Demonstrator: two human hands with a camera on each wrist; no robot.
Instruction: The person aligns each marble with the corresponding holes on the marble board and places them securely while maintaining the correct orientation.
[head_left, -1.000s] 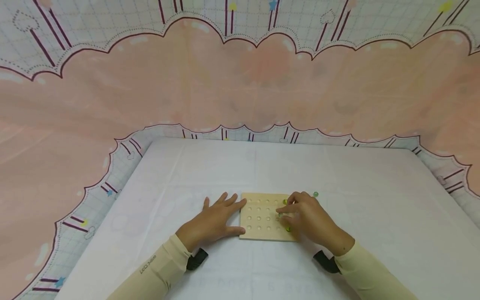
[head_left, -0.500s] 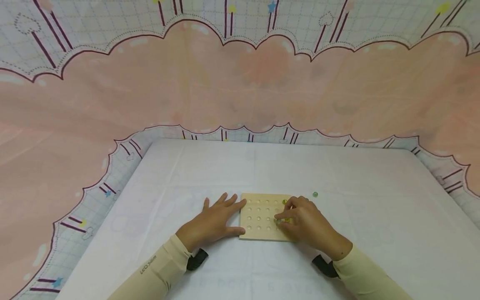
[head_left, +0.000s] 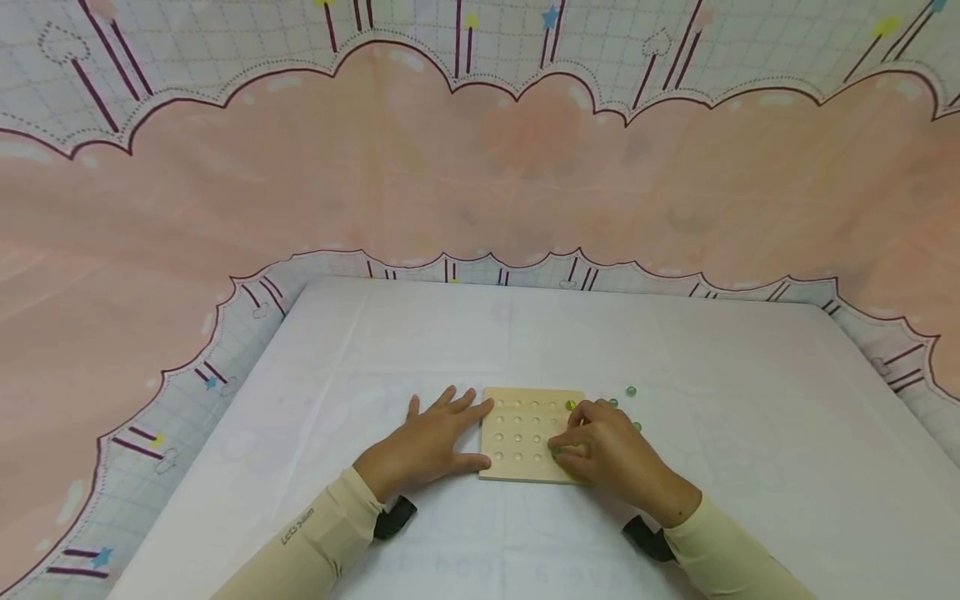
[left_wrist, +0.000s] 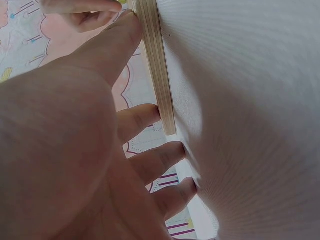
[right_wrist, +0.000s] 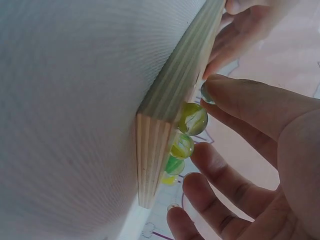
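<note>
In the head view a pale wooden board (head_left: 517, 422) with rows of round dimples lies on the white table. My left hand (head_left: 420, 442) is spread flat at its left side, thumb and a fingertip on the board's edge. Between thumb and forefinger my right hand (head_left: 622, 458) pinches a greenish glass marble (right_wrist: 206, 94) close over the near right part of the board. The right wrist view shows a yellow-streaked marble (right_wrist: 193, 120), a second yellow marble (right_wrist: 182, 146), a green marble (right_wrist: 174, 165) and another yellow marble (right_wrist: 169, 179) lined up along the board's right side.
Beyond my right hand, loose green marbles lie on the table: a far marble (head_left: 631, 391), one by the knuckles (head_left: 613, 402) and one partly hidden (head_left: 637, 426). A patterned peach cloth (head_left: 480, 175) rises behind the white table (head_left: 420, 333).
My right hand has shifted toward the board's near edge with the pinched marble. Two loose marbles beyond it have come into sight. The left hand and board stay put.
</note>
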